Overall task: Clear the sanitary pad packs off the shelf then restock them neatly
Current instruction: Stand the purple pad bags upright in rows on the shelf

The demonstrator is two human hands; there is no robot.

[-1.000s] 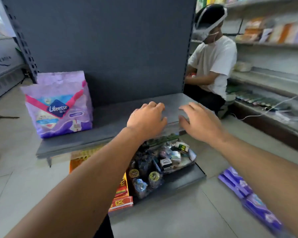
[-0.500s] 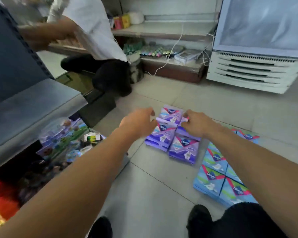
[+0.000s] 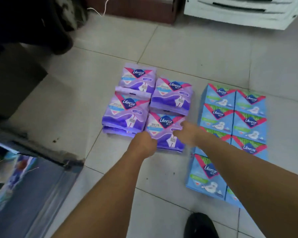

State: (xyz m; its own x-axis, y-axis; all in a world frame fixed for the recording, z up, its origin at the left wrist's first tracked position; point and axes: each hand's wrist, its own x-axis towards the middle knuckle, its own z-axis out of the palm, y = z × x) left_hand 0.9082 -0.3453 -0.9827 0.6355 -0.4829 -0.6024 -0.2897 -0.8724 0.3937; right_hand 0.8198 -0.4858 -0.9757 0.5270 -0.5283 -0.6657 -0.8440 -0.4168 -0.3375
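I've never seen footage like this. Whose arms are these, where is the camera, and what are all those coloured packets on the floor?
There is no machine here: a person wears a wide-angle camera on the head, looking forward and down, so you see their own bare arms reaching out. The left hand and right hand both grip the nearest purple pack, one on each side of it. It lies on the tiled floor among other purple packs of sanitary pads, some stacked. To the right lie blue packs in two neat columns. The grey slab at lower left is a shelf, blurred. The dark shape at the bottom is the person's shoe.
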